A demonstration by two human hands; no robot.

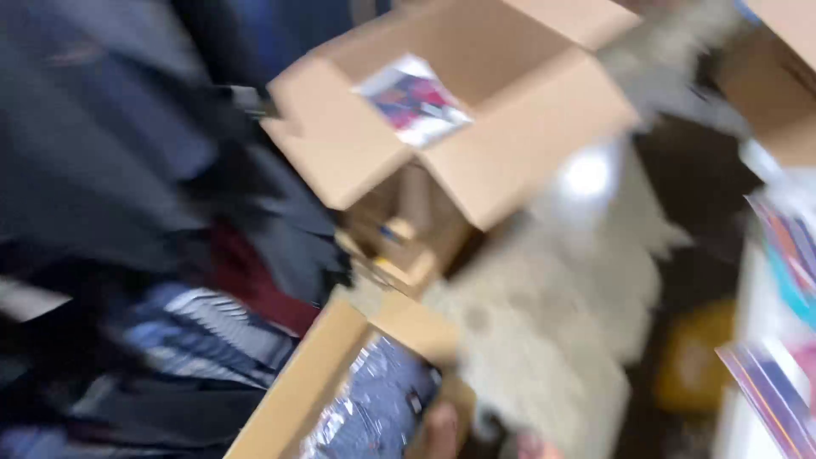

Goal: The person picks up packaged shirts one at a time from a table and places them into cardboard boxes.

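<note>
Very little of the person's own body shows, and the view is badly blurred. At the bottom edge a bare fingertip or thumb (439, 432) pokes up, rounded and without glove or ring. No sleeve or cuff can be made out near it; blur hides any finer detail.

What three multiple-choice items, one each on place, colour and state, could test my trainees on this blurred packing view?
1. Where is the open brown cardboard box holding a flat printed packet?
A. upper middle
B. lower left corner
C. far right edge

2. What colour is the rounded thing at lower right?
A. green
B. yellow
C. white

3. How do the flaps of the upper box stand?
A. taped shut
B. torn off
C. folded open

Answers: 1 A, it fills the upper middle. 2 B, it shows yellow. 3 C, the flaps spread outward, showing the packet inside.
</note>
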